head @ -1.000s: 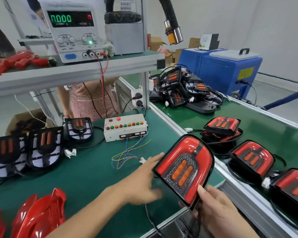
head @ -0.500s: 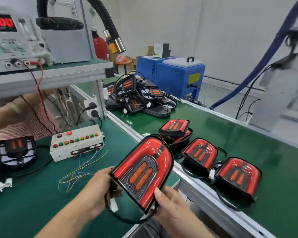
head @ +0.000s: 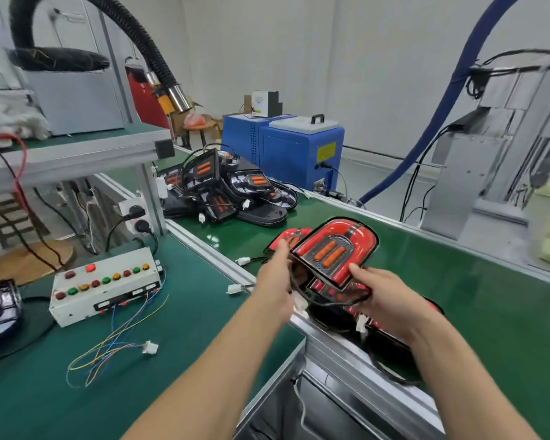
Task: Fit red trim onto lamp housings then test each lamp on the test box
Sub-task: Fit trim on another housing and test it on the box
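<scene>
A green conveyor belt (head: 477, 300) runs from near right to far left, with the green table (head: 185, 319) just beside it on the left, a metal rail between them. A blue machine (head: 286, 150) stands at the far end of the belt, and a black ribbed hose (head: 131, 36) with a metal nozzle hangs above the shelf (head: 77, 150) at far left. A heap of black lamp housings (head: 226, 192) without trim lies on the far part of the belt.

A lamp (head: 337, 252) with red trim fitted and two orange bars in its middle is held face up over the belt, right of centre, above other red-trimmed lamps (head: 391, 331) lying on the belt; one more red lamp (head: 291, 236) is partly hidden just behind it. The lamp's left edge is gripped by the left hand (head: 275, 281), fingers curled round it. Its near right edge is gripped by the right hand (head: 385, 296), thumb on top of the red trim. A black cable loop hangs from the lamp between the hands.

The white test box (head: 105, 287), with a row of coloured buttons and one red light lit, sits on the table at left, well apart from the lamp. Loose coloured wires (head: 115, 347) ending in a white plug (head: 150, 347) trail from it toward the near side. Another white plug (head: 234, 289) lies near the rail.
</scene>
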`<control>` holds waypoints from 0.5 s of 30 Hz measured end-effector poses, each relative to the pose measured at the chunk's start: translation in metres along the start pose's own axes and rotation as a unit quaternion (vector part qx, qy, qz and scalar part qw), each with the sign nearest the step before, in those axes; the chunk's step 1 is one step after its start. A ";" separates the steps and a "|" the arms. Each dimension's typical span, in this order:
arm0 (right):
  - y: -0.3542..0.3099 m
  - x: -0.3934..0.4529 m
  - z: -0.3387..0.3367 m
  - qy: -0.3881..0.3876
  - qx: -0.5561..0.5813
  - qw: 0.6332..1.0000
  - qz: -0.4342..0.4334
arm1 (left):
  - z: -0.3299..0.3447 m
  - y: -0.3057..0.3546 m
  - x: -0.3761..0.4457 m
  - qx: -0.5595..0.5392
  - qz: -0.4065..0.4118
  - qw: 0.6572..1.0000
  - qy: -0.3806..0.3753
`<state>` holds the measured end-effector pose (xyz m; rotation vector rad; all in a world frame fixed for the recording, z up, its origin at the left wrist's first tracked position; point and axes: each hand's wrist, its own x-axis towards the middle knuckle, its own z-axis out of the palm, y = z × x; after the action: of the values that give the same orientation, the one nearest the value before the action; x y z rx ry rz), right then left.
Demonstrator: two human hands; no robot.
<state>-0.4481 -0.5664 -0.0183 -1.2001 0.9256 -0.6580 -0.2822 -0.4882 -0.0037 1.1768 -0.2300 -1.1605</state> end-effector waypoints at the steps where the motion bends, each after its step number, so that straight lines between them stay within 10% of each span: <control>1: -0.004 0.006 -0.009 0.000 -0.011 1.000 0.010 | 0.008 -0.004 0.005 0.032 0.000 1.000 -0.001; 8: 0.006 0.035 -0.039 0.041 -0.050 0.997 0.045 | 0.012 -0.034 0.024 0.226 -0.004 0.973 0.043; 15: 0.019 0.050 -0.025 0.123 -0.070 0.989 0.051 | 0.002 -0.048 0.044 0.185 0.011 0.983 0.017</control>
<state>-0.4465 -0.6150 -0.0516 -1.2033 1.2500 -0.6770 -0.2918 -0.5207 -0.0598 1.5147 -0.4447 -1.1055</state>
